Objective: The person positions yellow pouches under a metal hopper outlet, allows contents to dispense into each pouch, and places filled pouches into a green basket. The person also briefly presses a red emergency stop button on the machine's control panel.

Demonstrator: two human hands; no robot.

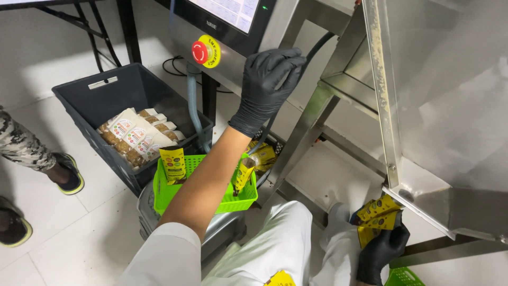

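A worker's gloved left hand (267, 87) reaches, fingers loosely spread and empty, toward the machine's control panel (222, 21), while the right hand (382, 249) grips yellow sachets (375, 212) below the steel chute (423, 201), best kept clamped firmly.

Both hands wear glossy black gloves, the left hand (267, 85) raised by a red button (200, 52) on a yellow ring, the right hand (382, 250) near, holding yellow pouches (377, 213) with dark print. A bright green basket (203, 188) holds more yellow pouches beside a dark grey crate (100, 100) of white-labelled packets (138, 136) with brown contents. The machine (444, 106) is silver steel, the floor (63, 233) white tile, the trousers (275, 249) white, and far left a camouflage-patterned leg (18, 145) stands.
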